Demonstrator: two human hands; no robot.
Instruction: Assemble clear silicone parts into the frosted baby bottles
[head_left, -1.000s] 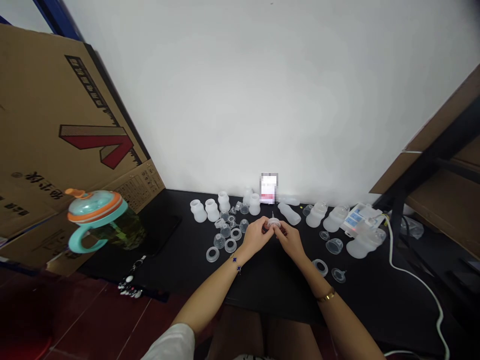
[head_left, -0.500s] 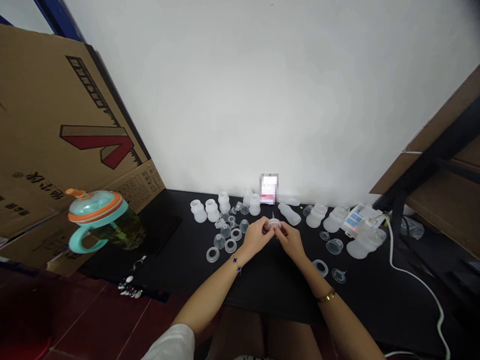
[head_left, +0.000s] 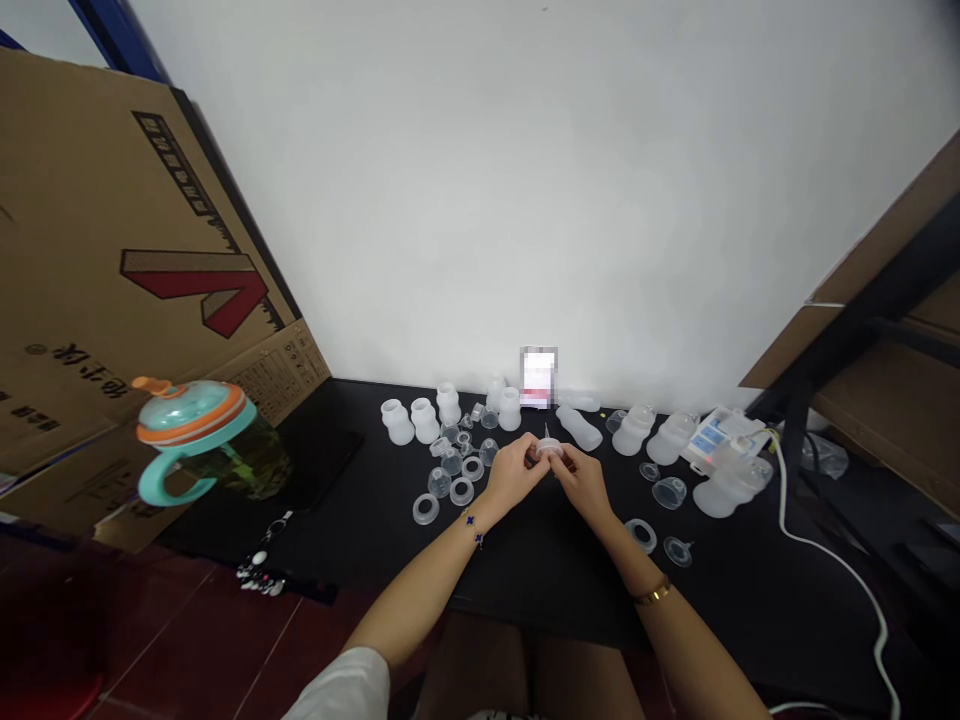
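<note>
Between my hands, over the middle of the black table [head_left: 540,560], is a whitish bottle collar [head_left: 549,446] with a thin clear tip sticking up from it. My left hand [head_left: 516,474] pinches its left side; my right hand [head_left: 583,482] grips the right side with the thumb at its near edge. Left of my hands lie loose collar rings [head_left: 426,509], clear domed caps [head_left: 439,484] and several white bottle bodies [head_left: 397,422]. On the right are a ring [head_left: 641,536], a clear nipple-like piece [head_left: 678,552], a clear cap [head_left: 669,492] and bottles with domed tops [head_left: 634,430].
A lit phone-like screen [head_left: 538,378], partly blurred out, leans against the wall. A teal-lidded jug [head_left: 210,440] stands left beside a large carton [head_left: 135,250]. A white cable [head_left: 832,555] runs from a white-blue box [head_left: 721,440] down the right side.
Almost nothing differs. Both hands stay in place on the collar, with at most a tiny shift of the fingers.
</note>
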